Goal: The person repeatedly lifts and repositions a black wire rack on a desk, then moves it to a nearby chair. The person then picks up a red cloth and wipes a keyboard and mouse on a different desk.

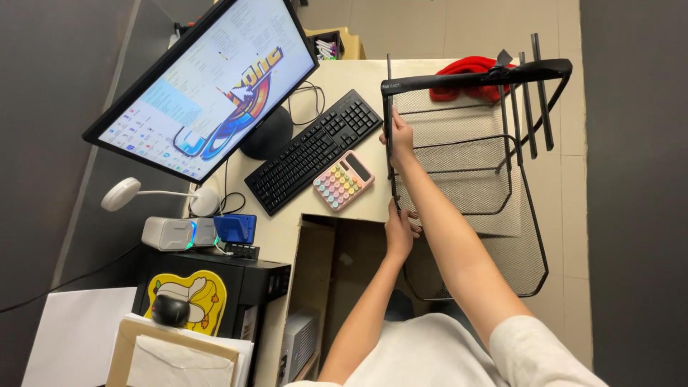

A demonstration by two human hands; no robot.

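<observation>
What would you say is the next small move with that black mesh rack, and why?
Probably lower it straight down. Both the left hand and right hand grip one upright of the black mesh rack, which stands at the edge of the desk, close beside the pastel calculator.

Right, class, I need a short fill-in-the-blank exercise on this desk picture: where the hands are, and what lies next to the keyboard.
1. Both hands grip the upright side bar of a black ____ desk rack.
2. The right hand holds the bar ____ the left hand.
3. Beside the black keyboard lies a pastel ____ with round keys.
4. A ____ cloth lies on the desk behind the rack.

Missing words: mesh; above; calculator; red
</observation>
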